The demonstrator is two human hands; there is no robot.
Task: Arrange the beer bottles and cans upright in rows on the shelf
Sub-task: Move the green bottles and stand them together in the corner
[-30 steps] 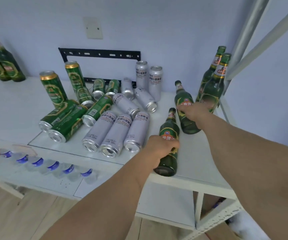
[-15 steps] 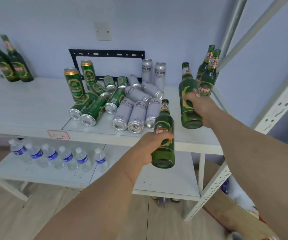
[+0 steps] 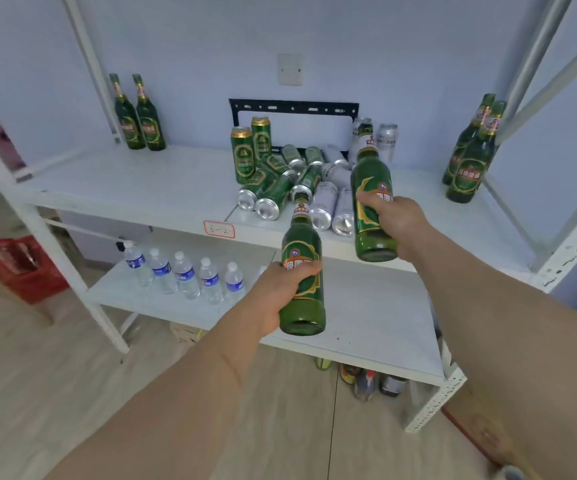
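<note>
- The left hand (image 3: 282,292) is wrapped around the label of a green bottle (image 3: 302,271), holding it upright in the air in front of the shelf (image 3: 124,188), clear of the board.
- The right hand (image 3: 392,218) grips a second bottle (image 3: 370,188) at mid-body, also upright and off the shelf, higher and farther out than the left one.
- Just beyond both hands lies a heap of cans: green cans (image 3: 263,192) on their sides toward the left hand's side, silver cans (image 3: 328,206) on their sides directly behind the two held bottles.
- Behind the heap, two green cans (image 3: 250,147) stand upright, and upright silver cans (image 3: 386,140) show past the right-hand bottle's neck.
- Well to the right of the right hand, a bottle pair (image 3: 470,157) stands at the shelf's end.
- Well to the left of the left hand, two bottles (image 3: 140,116) stand against the wall.
- Below the left hand, on the lower shelf (image 3: 377,320), a row of water bottles (image 3: 186,275) stands upright.
- A red-edged tag (image 3: 219,229) sits on the shelf's front edge, left of the left-hand bottle.
</note>
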